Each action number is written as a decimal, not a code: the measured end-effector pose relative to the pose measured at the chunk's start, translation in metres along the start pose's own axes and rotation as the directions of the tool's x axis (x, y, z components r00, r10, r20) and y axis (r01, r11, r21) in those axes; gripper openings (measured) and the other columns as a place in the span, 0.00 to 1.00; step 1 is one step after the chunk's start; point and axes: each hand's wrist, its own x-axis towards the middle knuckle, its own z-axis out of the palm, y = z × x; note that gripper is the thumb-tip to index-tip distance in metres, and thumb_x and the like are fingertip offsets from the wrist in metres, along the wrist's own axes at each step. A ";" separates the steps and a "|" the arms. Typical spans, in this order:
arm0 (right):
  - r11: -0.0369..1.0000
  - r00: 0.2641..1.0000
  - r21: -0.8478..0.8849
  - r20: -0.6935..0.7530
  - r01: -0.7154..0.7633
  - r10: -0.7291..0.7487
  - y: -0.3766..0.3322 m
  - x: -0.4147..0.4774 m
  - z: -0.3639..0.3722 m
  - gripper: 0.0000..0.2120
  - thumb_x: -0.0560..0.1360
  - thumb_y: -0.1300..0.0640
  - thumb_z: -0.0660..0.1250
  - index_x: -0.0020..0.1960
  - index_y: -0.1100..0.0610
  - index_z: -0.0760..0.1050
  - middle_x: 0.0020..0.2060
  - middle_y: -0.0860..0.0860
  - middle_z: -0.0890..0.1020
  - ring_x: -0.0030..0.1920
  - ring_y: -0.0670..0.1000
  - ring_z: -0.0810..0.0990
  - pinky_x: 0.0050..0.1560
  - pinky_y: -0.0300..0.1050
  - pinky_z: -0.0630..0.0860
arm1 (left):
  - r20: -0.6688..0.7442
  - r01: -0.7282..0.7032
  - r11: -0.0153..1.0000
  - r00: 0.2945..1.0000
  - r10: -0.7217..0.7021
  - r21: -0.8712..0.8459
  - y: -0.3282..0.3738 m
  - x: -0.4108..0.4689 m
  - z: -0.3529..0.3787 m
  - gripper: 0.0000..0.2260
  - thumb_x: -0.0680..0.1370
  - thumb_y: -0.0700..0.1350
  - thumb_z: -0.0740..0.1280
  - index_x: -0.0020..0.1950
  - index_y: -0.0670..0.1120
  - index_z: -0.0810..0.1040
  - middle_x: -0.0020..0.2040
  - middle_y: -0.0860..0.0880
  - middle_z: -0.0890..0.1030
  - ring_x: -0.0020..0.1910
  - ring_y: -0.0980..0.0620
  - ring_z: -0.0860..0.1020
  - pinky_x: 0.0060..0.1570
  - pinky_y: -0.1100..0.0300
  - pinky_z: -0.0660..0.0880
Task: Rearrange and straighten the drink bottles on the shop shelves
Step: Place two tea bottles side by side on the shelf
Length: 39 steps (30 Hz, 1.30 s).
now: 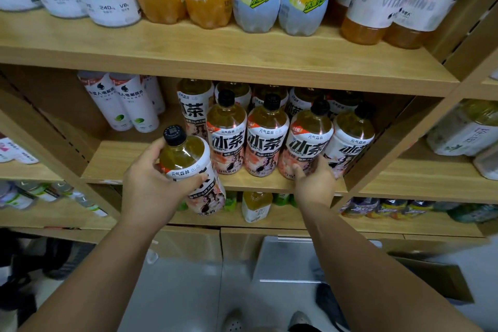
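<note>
We have one tea bottle (188, 162) (black cap, leaning left) in the left hand (151, 183), fingers wrapped round its label, held just in front of the middle shelf (116, 162) edge. The right hand (315, 182) grips the base of a shelved bottle (308, 140) in the front row, thumb on its label. White lime bottles (132, 105) stand further left.

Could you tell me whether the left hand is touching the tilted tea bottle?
Touching. The head view shows the left hand with thumb and fingers wrapped round the tilted tea bottle.
</note>
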 end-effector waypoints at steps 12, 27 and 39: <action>1.000 0.997 0.016 0.074 -0.025 0.023 -0.001 0.004 0.002 0.24 0.77 0.51 0.73 0.70 0.53 0.72 0.64 0.52 0.82 0.65 0.58 0.80 0.68 0.58 0.76 | 0.136 -0.015 0.995 0.991 0.002 0.095 -0.002 0.081 -0.014 0.31 0.65 0.40 0.84 0.62 0.58 0.76 0.50 0.66 0.83 0.50 0.67 0.82 0.49 0.60 0.83; 0.979 0.995 0.184 0.068 -0.089 0.078 -0.002 0.002 0.007 0.30 0.78 0.46 0.72 0.76 0.53 0.67 0.69 0.51 0.79 0.70 0.56 0.76 0.71 0.58 0.73 | -0.044 0.189 0.955 0.978 -0.204 -0.226 -0.049 0.056 0.035 0.34 0.76 0.40 0.76 0.78 0.52 0.67 0.61 0.63 0.78 0.63 0.53 0.79 0.64 0.42 0.78; 0.986 0.995 0.140 0.019 -0.095 0.093 0.005 0.008 0.009 0.29 0.78 0.42 0.71 0.73 0.53 0.69 0.64 0.52 0.80 0.64 0.57 0.78 0.62 0.54 0.76 | -0.059 0.148 0.982 0.986 -0.155 -0.117 -0.065 0.073 0.045 0.34 0.74 0.45 0.78 0.76 0.53 0.66 0.60 0.59 0.80 0.57 0.66 0.78 0.65 0.53 0.76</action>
